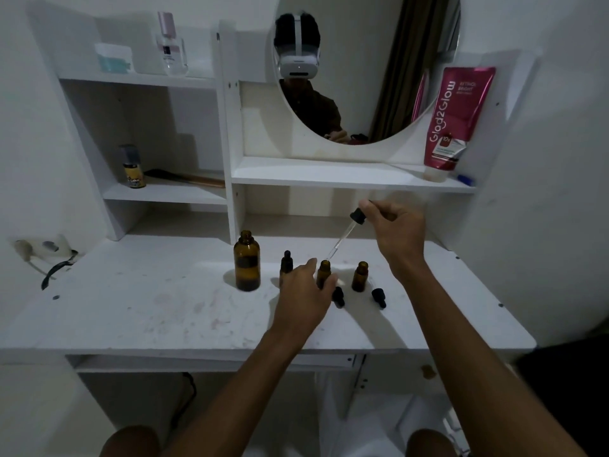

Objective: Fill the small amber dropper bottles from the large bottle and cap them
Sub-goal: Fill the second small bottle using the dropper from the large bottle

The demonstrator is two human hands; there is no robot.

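Filling step: right hand (395, 230) pinches the dropper (345, 236), tip at the mouth of the centre-frame small amber bottle (324, 270) gripped by left hand (303, 293) on the table (158, 298); next likely needs a bulb squeeze, then capping.

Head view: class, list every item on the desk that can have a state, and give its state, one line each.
Large amber bottle: upright, uncapped.
Left small bottle: capped.
Middle small bottle: uncapped, held by left hand.
Right small bottle: uncapped, standing free.
Dropper: pinched by right hand, tip at the held bottle's mouth.
Left loose cap: lying on desk.
Right loose cap: lying on desk.
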